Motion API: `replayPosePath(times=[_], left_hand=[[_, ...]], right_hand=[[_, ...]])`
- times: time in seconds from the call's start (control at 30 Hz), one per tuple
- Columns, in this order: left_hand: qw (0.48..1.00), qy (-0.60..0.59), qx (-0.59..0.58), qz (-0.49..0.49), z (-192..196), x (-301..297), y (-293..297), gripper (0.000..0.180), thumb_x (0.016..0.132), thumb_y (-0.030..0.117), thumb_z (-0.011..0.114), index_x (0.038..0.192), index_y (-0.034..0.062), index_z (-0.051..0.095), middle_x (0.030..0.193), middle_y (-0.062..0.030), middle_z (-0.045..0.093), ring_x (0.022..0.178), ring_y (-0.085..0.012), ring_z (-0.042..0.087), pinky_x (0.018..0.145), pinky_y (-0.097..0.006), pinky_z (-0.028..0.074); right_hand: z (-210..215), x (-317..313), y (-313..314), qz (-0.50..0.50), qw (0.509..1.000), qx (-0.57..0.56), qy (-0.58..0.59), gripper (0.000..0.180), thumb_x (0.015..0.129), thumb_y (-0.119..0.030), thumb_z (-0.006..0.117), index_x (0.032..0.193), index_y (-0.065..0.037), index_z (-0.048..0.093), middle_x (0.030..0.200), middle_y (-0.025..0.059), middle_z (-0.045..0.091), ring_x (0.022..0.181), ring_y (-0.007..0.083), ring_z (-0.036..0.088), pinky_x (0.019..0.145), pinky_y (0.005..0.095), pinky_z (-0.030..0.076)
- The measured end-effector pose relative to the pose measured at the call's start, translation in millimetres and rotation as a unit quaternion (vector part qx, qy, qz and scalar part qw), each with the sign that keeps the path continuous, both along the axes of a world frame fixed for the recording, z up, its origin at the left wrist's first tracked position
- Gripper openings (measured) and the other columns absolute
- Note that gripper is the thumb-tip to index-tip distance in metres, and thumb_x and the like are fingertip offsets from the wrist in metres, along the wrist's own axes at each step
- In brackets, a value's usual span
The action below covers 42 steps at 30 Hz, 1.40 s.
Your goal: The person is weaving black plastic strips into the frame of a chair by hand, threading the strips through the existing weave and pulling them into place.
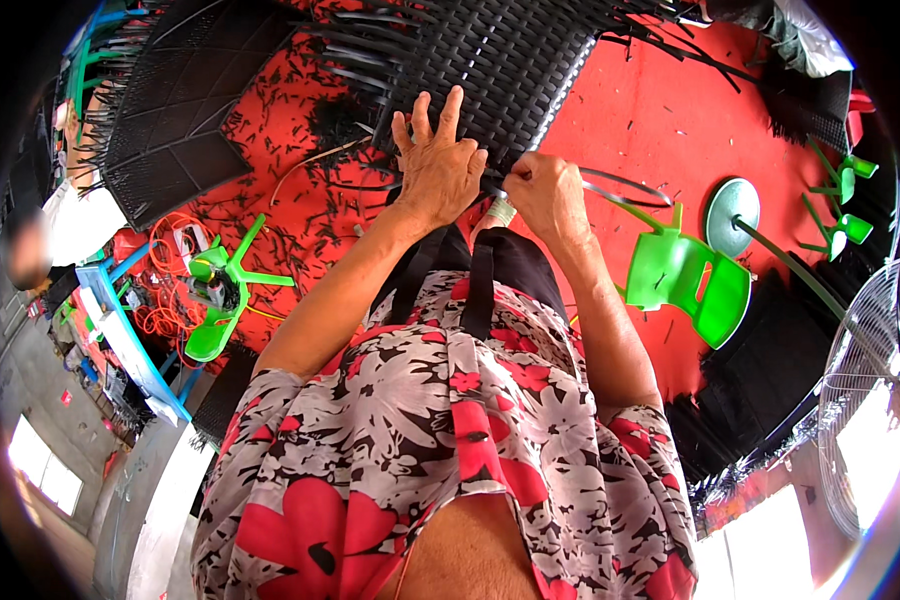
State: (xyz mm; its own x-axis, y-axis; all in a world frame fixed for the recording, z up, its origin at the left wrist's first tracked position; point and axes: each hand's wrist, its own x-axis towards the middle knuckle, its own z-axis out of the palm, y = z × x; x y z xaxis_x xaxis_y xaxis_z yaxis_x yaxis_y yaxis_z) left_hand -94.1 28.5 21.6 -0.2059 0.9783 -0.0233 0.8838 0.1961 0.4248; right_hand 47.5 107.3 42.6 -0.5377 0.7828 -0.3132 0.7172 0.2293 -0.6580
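A black woven panel of flat plastic strips [495, 60] lies in front of me, its loose strip ends sticking out at the left and upper right. My left hand [436, 165] rests on the panel's near edge, fingers spread and palm down. Beside it, at the panel's near right corner, my right hand [548, 195] is closed in a pinch on a black strip [625, 184], which loops out to the right. The pinched part of the strip is hidden by the fingers.
Strip offcuts litter the red floor [660, 110]. Green chairs [685, 280] stand right and left [220, 295]; the left one holds tools. Another woven panel [185, 110] lies far left. At right are a round-based stand [732, 215] and a fan cage [855, 390]. A blue-edged table [130, 335] stands left.
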Motion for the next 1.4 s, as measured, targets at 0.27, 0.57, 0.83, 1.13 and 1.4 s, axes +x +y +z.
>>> replayPosePath(times=[0.27,0.57,0.83,1.13,1.4], left_hand=[[0.997,-0.016,0.063,0.049,-3,2,0,0.009,0.078,0.012,0.058,0.077,0.0049,0.064,0.140,-0.0129,0.033,0.126,-0.0382,0.025,0.101,-0.054,0.022],[0.973,-0.112,0.190,0.063,41,-20,-31,0.014,0.071,-0.003,0.065,0.082,0.0038,0.065,0.131,-0.0128,0.042,0.120,-0.0321,0.037,0.099,-0.041,0.031],[0.982,-0.045,0.167,0.077,6,-43,-26,0.004,0.078,0.008,0.063,0.079,0.0039,0.064,0.133,-0.0153,0.040,0.118,-0.0366,0.035,0.098,-0.045,0.031],[0.998,0.006,0.006,0.060,-7,-31,-18,0.010,0.080,0.010,0.058,0.089,0.0047,0.060,0.143,-0.0156,0.020,0.127,-0.0435,0.021,0.100,-0.061,0.022],[0.950,-0.149,0.177,0.211,3,-38,-23,0.011,0.067,-0.002,0.067,0.074,0.0045,0.061,0.125,-0.0112,0.043,0.111,-0.0325,0.041,0.092,-0.041,0.035]], right_hand=[[-9,-11,-1,-0.015,1.000,0.008,-0.020,0.012,0.073,-0.015,0.061,0.075,-0.004,0.065,0.065,0.0179,0.061,0.066,0.0367,0.062,0.059,0.0445,0.050],[4,-26,-19,0.027,0.959,0.003,0.281,0.018,0.078,-0.002,0.065,0.096,-0.005,0.064,0.112,0.0112,0.058,0.076,0.0300,0.065,0.065,0.0358,0.052],[-4,-43,-16,-0.065,0.977,-0.122,0.165,0.017,0.077,-0.010,0.066,0.090,0.000,0.063,0.077,0.0188,0.064,0.069,0.0322,0.065,0.062,0.0360,0.050],[-21,-66,-11,0.026,0.997,0.033,0.059,0.014,0.075,-0.016,0.060,0.077,-0.003,0.065,0.069,0.0216,0.062,0.068,0.0401,0.062,0.065,0.0452,0.051],[-15,-55,-19,0.006,0.976,0.046,0.215,0.016,0.076,-0.008,0.067,0.091,-0.003,0.065,0.098,0.0182,0.061,0.081,0.0356,0.063,0.068,0.0392,0.052]])
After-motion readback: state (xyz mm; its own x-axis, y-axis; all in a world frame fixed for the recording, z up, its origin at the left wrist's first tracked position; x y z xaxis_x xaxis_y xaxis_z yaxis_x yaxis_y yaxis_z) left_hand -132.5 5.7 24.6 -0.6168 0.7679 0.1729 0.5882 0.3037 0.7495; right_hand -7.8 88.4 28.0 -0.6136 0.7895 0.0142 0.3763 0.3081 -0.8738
